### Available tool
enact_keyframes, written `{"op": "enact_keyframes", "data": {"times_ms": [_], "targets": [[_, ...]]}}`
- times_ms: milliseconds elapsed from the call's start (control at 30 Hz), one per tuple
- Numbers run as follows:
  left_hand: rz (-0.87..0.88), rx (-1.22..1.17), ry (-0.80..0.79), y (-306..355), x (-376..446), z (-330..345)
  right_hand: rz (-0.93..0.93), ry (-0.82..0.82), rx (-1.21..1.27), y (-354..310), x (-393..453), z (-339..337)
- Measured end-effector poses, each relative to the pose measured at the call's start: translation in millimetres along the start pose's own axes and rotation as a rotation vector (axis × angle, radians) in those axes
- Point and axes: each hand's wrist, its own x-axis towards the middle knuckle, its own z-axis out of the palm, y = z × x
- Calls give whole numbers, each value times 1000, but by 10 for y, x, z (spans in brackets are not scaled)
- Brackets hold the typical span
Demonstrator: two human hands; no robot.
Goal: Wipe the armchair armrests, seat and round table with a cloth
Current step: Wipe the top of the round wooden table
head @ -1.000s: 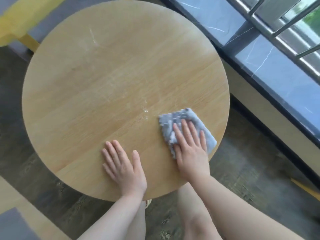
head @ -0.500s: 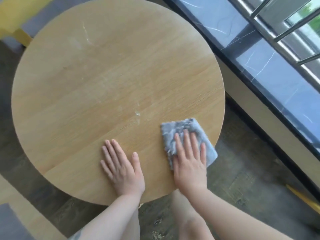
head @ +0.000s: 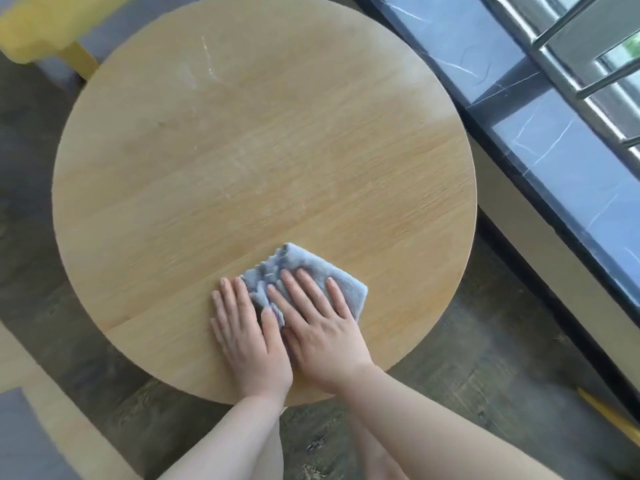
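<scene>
A round light-wood table (head: pixel 263 161) fills the head view, with faint pale streaks near its far side. A folded grey cloth (head: pixel 304 265) lies on its near part. My right hand (head: pixel 318 327) presses flat on the cloth with straight, spread fingers. My left hand (head: pixel 246 330) rests flat on the bare wood just left of the cloth, its fingers touching the cloth's left edge. Both forearms come in from the bottom edge.
A dark marble window sill (head: pixel 540 140) with a metal railing runs along the right. Part of a yellow-framed armchair (head: pixel 45 26) shows at the top left, and another wooden armrest (head: pixel 41 410) at the bottom left. Dark wood-pattern floor surrounds the table.
My right hand has slid the cloth leftward across the table until it meets my left hand. The left hand stayed flat in about the same spot. The camera view shifted.
</scene>
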Motion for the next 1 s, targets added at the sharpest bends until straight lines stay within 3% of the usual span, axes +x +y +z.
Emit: {"op": "enact_keyframes", "data": {"times_ms": [67, 100, 200, 233, 267, 300, 400, 433, 467, 500, 600, 633, 667, 700, 800, 833, 867, 900, 1000], "targets": [[-35, -47, 23, 48, 41, -6, -232, -23, -34, 286, 290, -95], [-49, -60, 30, 55, 71, -24, -147, 26, -32, 425, 389, -133], [-74, -65, 26, -6, 173, -118, 668, 200, 84, 509, 375, -142], [-76, -66, 36, -40, 211, -141, 818, 228, 108, 337, 355, -94], [-79, -66, 49, -74, 243, -159, 790, 220, 97, 121, 337, -43], [-82, -63, 54, -99, 261, -172, 618, 176, 79, -96, 320, -10], [-64, -74, 30, -133, 252, -202, -155, -46, 0, -173, 526, -55], [-52, -84, 18, -134, 249, -218, -264, -64, -23, -15, 679, -113], [-41, -89, 5, -140, 246, -239, -235, -25, -37, 137, 796, -156], [-32, -84, -10, -156, 240, -257, -70, 36, -20, 287, 857, -198], [-18, -47, -34, -195, 199, -266, 754, 206, 128, 485, 642, -184], [-19, -31, -26, -185, 177, -256, 890, 222, 148, 359, 499, -140], [-24, -13, -14, -168, 148, -233, 856, 215, 120, 187, 332, -74], [-32, 6, -3, -143, 113, -204, 687, 183, 83, 2, 167, -16], [-20, 63, -22, -66, -1, -103, -125, -51, -63, -97, -203, 79], [17, 85, -49, -38, -43, -79, -243, -81, -85, 97, -213, 29], [63, 97, -74, -10, -83, -59, -211, -54, -98, 288, -219, 2], [112, 99, -98, 4, -124, -49, -33, 4, -76, 459, -237, -36], [245, 120, -153, 9, -241, -6, 765, 197, 103, 479, -337, -48]]}}
